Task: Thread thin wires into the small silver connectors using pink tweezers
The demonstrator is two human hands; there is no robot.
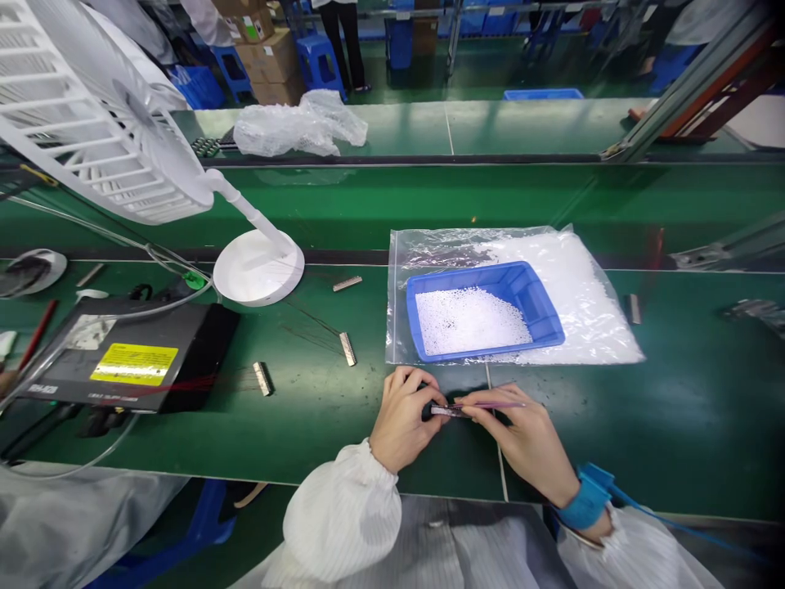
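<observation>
Low over the table in front of me, my left hand (401,419) is closed on one end of a small narrow bar-shaped part (447,411), its edge pale and speckled. My right hand (526,432) pinches a thin pinkish stick-like tool (500,404), whose tip lies along the part; the tool's kind cannot be made out. Both hands' fingertips nearly meet at the part. Just beyond them is a blue plastic tray (545,304) with tiny white beads (469,321) inside. It rests on a clear zip bag (592,307) filled with white material.
Similar small bars (347,348) lie on the green table (319,417), some with thin wires. To the left stand a white fan (261,266) and a black box (202,352) with a yellow label. A blue wrist strap (585,497) trails a cord right.
</observation>
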